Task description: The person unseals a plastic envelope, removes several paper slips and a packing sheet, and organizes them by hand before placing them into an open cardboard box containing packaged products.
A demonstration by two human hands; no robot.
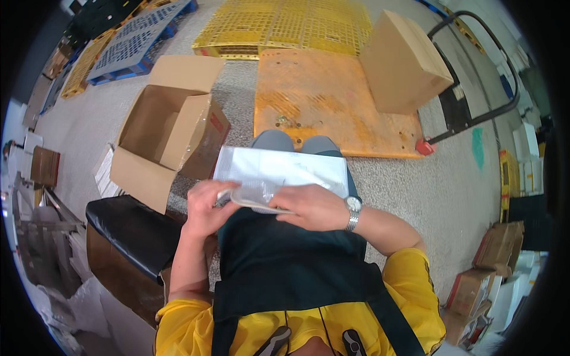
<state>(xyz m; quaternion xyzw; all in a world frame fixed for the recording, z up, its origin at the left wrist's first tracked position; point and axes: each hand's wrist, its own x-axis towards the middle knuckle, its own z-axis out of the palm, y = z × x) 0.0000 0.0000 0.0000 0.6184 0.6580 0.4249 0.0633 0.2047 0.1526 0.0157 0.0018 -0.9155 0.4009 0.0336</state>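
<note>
Across my lap lies a flat white package [297, 165], rectangular, under what looks like clear bubble wrap. At its near edge, a bunched piece of clear plastic wrap [256, 193] with a pale beige edge stretches between my hands. My left hand [208, 204] pinches the left end of this wrap, thumb and fingers pressed together. Closed on its right end is my right hand [312, 206], with a silver watch on the wrist. The right fingertips are partly hidden under the wrap.
An open cardboard box [151, 127] stands left of my knees, beside a black padded seat [133, 228]. Ahead sits an orange platform [320, 89] bearing a closed carton [401, 65], near a black cart handle [515, 77]. Yellow pallets [285, 24] lie beyond. Cartons [472, 291] are stacked at right.
</note>
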